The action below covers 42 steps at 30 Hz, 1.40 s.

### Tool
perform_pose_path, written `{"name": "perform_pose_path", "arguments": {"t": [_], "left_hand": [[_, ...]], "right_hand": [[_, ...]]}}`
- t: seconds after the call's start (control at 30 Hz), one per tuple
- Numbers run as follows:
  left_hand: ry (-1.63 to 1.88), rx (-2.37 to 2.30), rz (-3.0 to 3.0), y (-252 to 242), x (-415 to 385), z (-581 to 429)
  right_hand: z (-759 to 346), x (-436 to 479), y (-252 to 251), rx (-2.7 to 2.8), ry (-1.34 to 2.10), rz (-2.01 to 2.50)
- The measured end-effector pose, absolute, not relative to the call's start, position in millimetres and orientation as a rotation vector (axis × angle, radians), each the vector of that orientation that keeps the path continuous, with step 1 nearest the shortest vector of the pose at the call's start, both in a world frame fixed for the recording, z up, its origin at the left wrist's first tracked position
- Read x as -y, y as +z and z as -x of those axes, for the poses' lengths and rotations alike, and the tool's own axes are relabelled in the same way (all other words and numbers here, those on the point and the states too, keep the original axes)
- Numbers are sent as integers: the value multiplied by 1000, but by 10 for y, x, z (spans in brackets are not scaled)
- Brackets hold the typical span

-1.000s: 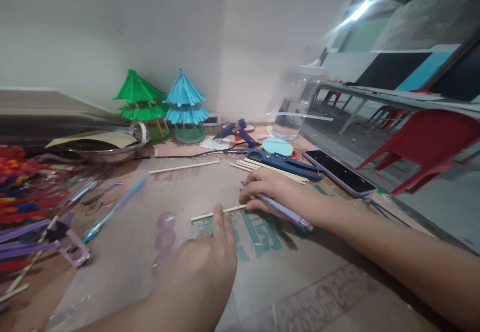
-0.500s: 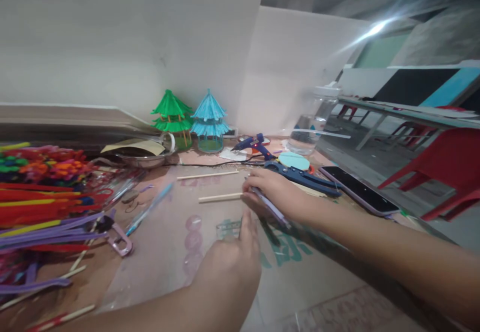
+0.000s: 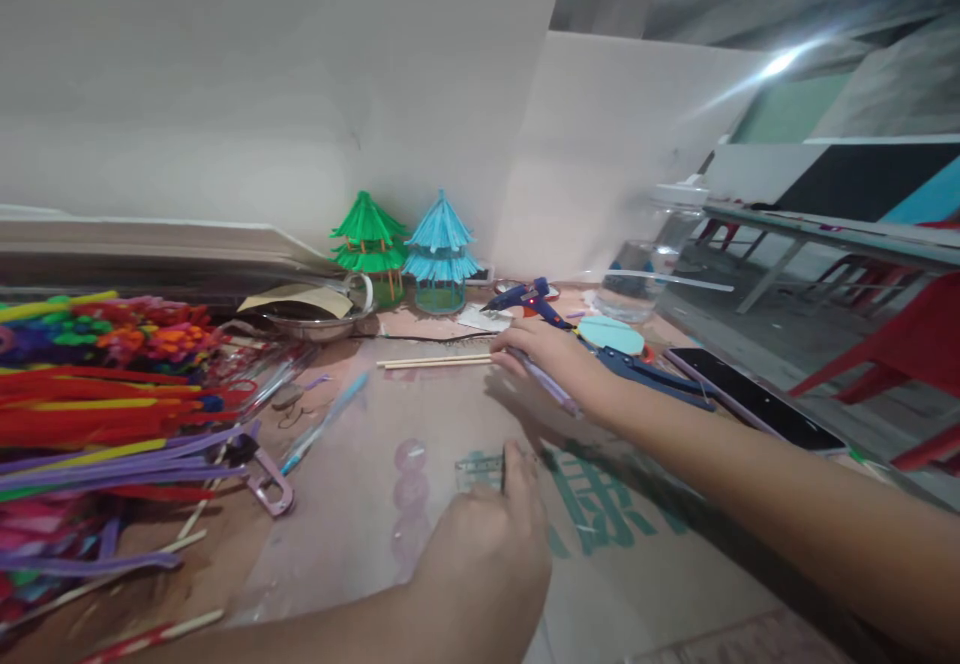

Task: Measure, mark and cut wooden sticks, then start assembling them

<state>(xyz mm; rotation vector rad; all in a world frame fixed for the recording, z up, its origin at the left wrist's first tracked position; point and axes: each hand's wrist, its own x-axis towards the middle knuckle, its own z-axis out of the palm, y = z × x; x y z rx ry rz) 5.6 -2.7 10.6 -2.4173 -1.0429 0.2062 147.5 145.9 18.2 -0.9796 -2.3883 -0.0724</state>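
My right hand (image 3: pixel 551 356) reaches far across the work board, fingers closed round a purple pen (image 3: pixel 546 384) and touching the end of two thin wooden sticks (image 3: pixel 435 361) that lie side by side. Nearer to me, my left hand (image 3: pixel 487 534) rests on the board with its forefinger pressed on a clear plastic ruler (image 3: pixel 478 471). The rest of its fingers are curled under.
A heap of coloured pipe cleaners (image 3: pixel 97 394) fills the left. A metal bowl (image 3: pixel 307 319), green (image 3: pixel 367 244) and blue (image 3: pixel 441 249) stick pagodas, a blue glue gun (image 3: pixel 525 299), blue cutters (image 3: pixel 660 374), a phone (image 3: pixel 757 406) and a clear jar (image 3: pixel 652 264) ring the board.
My right hand carried the wooden stick away from the ruler to the far side, beside another stick. My left hand stayed on the ruler. The view swung left and up.
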Motion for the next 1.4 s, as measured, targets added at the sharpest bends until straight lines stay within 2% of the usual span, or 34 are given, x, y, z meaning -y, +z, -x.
{"name": "perform_pose_path", "arguments": {"t": [0.23, 0.4, 0.73, 0.8, 1.0, 1.4], "left_hand": [[160, 1014, 2385, 100, 44, -42], [-37, 1009, 2319, 21, 41, -6], [20, 1026, 2361, 14, 47, -25], [11, 1024, 2361, 19, 51, -28], [6, 1002, 2377, 41, 54, -7], [18, 1079, 2421, 35, 65, -76]], "right_hand": [[-2171, -1246, 422, 2391, 17, 1314], [-2289, -1058, 446, 2486, 121, 1657], [-2253, -1089, 308, 2450, 95, 1715], [-2238, -1059, 322, 2444, 155, 1656], [-2137, -936, 274, 2428, 418, 1118], [-2016, -888, 25, 2519, 394, 918]]}}
